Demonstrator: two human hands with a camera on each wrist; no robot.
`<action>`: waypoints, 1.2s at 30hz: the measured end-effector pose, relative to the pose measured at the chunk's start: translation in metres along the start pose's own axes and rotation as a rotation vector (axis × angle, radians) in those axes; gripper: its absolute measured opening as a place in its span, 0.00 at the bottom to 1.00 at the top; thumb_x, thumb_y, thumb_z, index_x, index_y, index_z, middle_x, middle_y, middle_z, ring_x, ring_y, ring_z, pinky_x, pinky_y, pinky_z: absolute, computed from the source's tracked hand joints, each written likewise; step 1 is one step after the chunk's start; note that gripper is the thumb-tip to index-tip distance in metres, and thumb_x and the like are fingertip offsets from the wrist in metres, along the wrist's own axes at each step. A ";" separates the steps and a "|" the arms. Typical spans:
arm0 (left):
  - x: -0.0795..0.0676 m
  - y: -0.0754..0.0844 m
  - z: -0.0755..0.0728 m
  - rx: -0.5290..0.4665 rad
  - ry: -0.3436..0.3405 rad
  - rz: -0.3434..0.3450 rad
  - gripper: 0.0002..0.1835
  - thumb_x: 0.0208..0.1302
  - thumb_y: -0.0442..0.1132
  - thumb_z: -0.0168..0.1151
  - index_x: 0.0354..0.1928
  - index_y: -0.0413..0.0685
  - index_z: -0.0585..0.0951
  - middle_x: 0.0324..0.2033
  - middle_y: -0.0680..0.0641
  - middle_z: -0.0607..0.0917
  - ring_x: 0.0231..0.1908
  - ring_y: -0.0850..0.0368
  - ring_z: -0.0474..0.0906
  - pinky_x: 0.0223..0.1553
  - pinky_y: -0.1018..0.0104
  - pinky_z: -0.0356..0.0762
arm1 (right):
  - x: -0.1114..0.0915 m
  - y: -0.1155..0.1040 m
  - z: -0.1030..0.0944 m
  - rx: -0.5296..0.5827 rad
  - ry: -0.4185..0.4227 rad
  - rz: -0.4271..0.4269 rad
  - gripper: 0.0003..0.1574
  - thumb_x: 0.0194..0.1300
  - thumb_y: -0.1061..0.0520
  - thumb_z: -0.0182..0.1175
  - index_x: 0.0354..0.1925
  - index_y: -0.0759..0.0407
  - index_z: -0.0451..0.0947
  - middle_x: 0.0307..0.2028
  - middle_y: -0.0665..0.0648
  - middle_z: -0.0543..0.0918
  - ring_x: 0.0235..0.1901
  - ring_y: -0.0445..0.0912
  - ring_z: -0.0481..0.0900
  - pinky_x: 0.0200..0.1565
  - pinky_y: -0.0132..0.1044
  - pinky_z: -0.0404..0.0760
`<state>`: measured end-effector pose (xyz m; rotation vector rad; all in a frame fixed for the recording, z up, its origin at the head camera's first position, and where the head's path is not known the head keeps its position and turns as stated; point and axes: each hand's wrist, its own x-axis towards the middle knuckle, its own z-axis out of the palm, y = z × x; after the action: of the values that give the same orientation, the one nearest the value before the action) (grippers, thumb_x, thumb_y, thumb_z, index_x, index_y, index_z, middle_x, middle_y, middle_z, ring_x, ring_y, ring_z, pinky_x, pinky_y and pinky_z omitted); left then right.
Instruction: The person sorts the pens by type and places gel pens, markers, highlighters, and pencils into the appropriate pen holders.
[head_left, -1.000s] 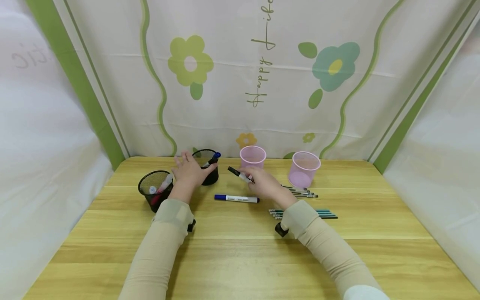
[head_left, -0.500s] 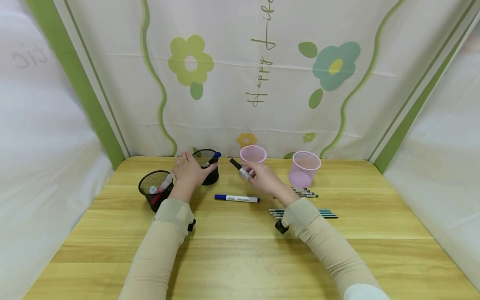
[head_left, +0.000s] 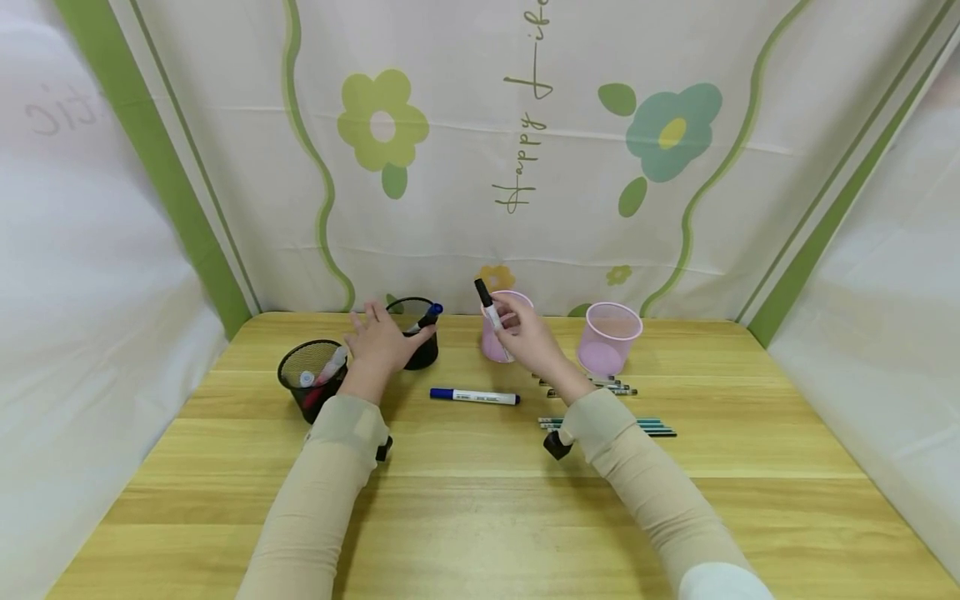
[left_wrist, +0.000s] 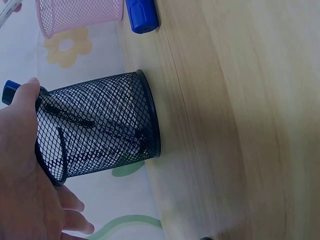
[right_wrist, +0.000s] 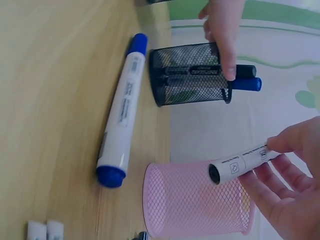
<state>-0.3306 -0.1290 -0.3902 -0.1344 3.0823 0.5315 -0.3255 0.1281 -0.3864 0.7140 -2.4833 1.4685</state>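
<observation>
Near the far edge of the counter (head_left: 450, 517), straddling a black cup (head_left: 422, 355) with spread left hand (head_left: 379, 340), likely against tipping; beside the pink cup (head_left: 493, 348), pinching a marker (head_left: 487, 303) cap-up with the right hand (head_left: 529, 340), perhaps freeing its base.

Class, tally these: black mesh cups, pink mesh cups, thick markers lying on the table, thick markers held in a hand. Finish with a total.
Black mesh cups: 2
Pink mesh cups: 2
Lying marker on the table: 1
Held marker in the right hand: 1
Total: 6
</observation>
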 end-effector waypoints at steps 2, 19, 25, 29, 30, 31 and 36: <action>0.000 0.000 0.000 -0.001 0.001 0.002 0.69 0.63 0.82 0.42 0.78 0.28 0.34 0.79 0.29 0.38 0.76 0.26 0.31 0.69 0.25 0.46 | 0.002 -0.001 0.000 0.043 0.027 0.032 0.33 0.70 0.71 0.59 0.71 0.67 0.68 0.54 0.68 0.78 0.52 0.59 0.80 0.56 0.48 0.81; -0.001 0.000 -0.001 -0.009 0.006 0.002 0.69 0.63 0.82 0.43 0.78 0.28 0.33 0.79 0.29 0.40 0.76 0.26 0.30 0.69 0.25 0.46 | 0.018 -0.013 0.004 0.320 0.230 0.079 0.37 0.71 0.69 0.61 0.74 0.68 0.62 0.58 0.66 0.73 0.56 0.57 0.76 0.56 0.42 0.80; -0.002 0.000 -0.002 -0.003 -0.003 -0.002 0.69 0.63 0.82 0.42 0.78 0.27 0.33 0.79 0.29 0.39 0.76 0.26 0.30 0.69 0.25 0.46 | 0.027 -0.021 0.009 0.377 0.256 0.064 0.39 0.71 0.70 0.61 0.75 0.67 0.60 0.57 0.65 0.72 0.54 0.54 0.76 0.55 0.41 0.80; 0.000 0.000 0.000 -0.005 0.004 0.001 0.69 0.63 0.82 0.43 0.78 0.28 0.34 0.79 0.29 0.40 0.76 0.26 0.31 0.69 0.25 0.46 | 0.032 -0.025 0.011 0.404 0.273 0.049 0.39 0.71 0.70 0.61 0.75 0.64 0.61 0.57 0.64 0.72 0.53 0.53 0.77 0.55 0.39 0.79; 0.000 0.000 0.000 -0.005 0.007 0.003 0.69 0.63 0.82 0.43 0.78 0.28 0.35 0.79 0.29 0.41 0.76 0.26 0.31 0.68 0.25 0.46 | 0.033 -0.026 0.011 0.409 0.276 0.050 0.39 0.71 0.70 0.61 0.76 0.64 0.60 0.57 0.64 0.72 0.53 0.53 0.77 0.55 0.39 0.79; 0.000 0.000 0.000 -0.007 0.009 0.004 0.69 0.63 0.82 0.43 0.78 0.28 0.35 0.79 0.29 0.41 0.76 0.26 0.31 0.68 0.25 0.46 | 0.035 -0.027 0.012 0.413 0.281 0.050 0.40 0.71 0.70 0.61 0.76 0.64 0.59 0.57 0.63 0.72 0.54 0.54 0.77 0.55 0.38 0.79; 0.001 -0.002 0.001 -0.014 0.015 0.004 0.69 0.63 0.82 0.44 0.78 0.28 0.36 0.79 0.29 0.40 0.76 0.26 0.31 0.68 0.24 0.46 | 0.040 -0.029 0.018 0.458 0.320 0.034 0.40 0.72 0.71 0.59 0.76 0.64 0.57 0.56 0.63 0.72 0.56 0.55 0.76 0.54 0.37 0.79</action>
<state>-0.3317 -0.1303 -0.3919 -0.1322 3.0944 0.5542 -0.3443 0.0885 -0.3580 0.4526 -1.9512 2.0124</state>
